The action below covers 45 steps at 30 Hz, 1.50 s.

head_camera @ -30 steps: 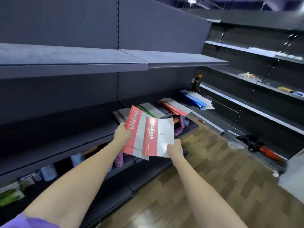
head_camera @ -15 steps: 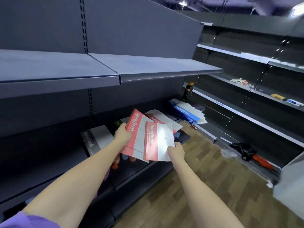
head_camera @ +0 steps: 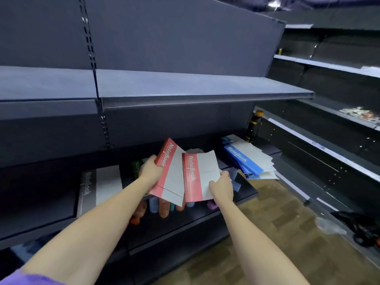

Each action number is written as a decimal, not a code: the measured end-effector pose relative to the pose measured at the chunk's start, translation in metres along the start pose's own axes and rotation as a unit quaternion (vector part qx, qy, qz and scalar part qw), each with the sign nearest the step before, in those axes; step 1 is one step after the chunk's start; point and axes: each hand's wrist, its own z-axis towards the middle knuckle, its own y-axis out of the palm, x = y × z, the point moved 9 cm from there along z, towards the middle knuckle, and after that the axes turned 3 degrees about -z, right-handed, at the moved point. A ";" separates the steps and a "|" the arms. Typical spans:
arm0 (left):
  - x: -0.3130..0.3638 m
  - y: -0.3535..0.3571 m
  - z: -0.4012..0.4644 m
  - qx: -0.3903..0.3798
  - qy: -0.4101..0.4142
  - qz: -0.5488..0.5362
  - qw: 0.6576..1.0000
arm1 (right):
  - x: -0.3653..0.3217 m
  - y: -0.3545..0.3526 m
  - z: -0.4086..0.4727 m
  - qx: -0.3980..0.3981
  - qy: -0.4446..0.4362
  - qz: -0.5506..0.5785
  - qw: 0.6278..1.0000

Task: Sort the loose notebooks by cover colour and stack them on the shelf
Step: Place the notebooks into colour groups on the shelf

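Observation:
My left hand (head_camera: 151, 171) grips a small stack of red-and-white notebooks (head_camera: 170, 171) by its left edge. My right hand (head_camera: 221, 187) holds a single red-and-white notebook (head_camera: 199, 175) by its lower right corner, overlapping the stack's right side. Both are held above the front of the dark middle shelf (head_camera: 244, 194). On that shelf lie a grey notebook stack (head_camera: 98, 186) at the left, a green notebook (head_camera: 136, 168) partly hidden behind my left hand, and a pile of blue notebooks (head_camera: 246, 159) at the right.
A dark bottle (head_camera: 255, 126) stands behind the blue pile. Coloured bottles (head_camera: 162, 208) lie on the lower shelf under the notebooks. A broad upper shelf (head_camera: 185, 87) juts out overhead. Wooden floor (head_camera: 267, 233) spreads to the right, with dark clutter (head_camera: 362, 229) by the far shelving.
The view has swung left and closer to the shelf. Both hands keep their red notebooks, now a little further over the shelf. The grey stack and the blue pile show more fully.

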 end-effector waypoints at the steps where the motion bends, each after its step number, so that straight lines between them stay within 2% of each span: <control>1: 0.002 0.001 0.002 0.013 -0.006 0.006 1.000 | 0.000 -0.002 0.011 -0.005 -0.015 -0.008 1.000; 11: -0.005 -0.013 -0.020 0.166 -0.077 0.038 0.982 | -0.013 0.014 0.072 -0.062 -0.165 -0.122 0.977; 17: -0.011 -0.007 -0.038 0.187 -0.102 0.001 0.977 | -0.016 0.023 0.075 -0.045 -0.198 -0.252 0.946; 20: -0.017 -0.003 -0.040 0.176 -0.113 -0.024 0.978 | -0.019 0.024 0.076 -0.046 -0.197 -0.277 0.939; 23: -0.016 -0.003 -0.040 0.173 -0.115 -0.038 0.978 | -0.023 0.032 0.073 -0.079 -0.198 -0.256 0.943; 25: -0.013 -0.001 -0.039 0.169 -0.110 -0.067 0.977 | -0.032 0.036 0.069 -0.097 -0.231 -0.216 0.944; 27: -0.010 0.002 -0.040 0.162 -0.116 -0.113 0.973 | -0.045 0.040 0.060 -0.144 -0.266 -0.113 0.946; 30: -0.010 0.008 -0.041 0.143 -0.135 -0.156 0.968 | -0.058 0.045 0.032 -0.262 -0.242 0.059 0.932; 32: -0.008 0.012 -0.039 0.133 -0.136 -0.175 0.966 | -0.066 0.044 0.019 -0.278 -0.233 0.104 0.926; 36: -0.006 0.022 -0.038 0.142 -0.128 -0.217 0.957 | -0.059 0.036 0.023 -0.288 -0.150 0.183 0.928; 38: -0.001 0.027 -0.039 0.158 -0.113 -0.219 0.956 | -0.054 0.032 0.030 -0.279 -0.137 0.190 0.931; 42: 0.006 0.030 -0.041 0.201 -0.084 -0.175 0.960 | -0.043 0.021 0.048 -0.214 -0.132 0.172 0.953; 45: 0.002 0.026 -0.045 0.214 -0.095 -0.136 0.963 | -0.029 0.008 0.061 -0.167 -0.126 0.139 0.968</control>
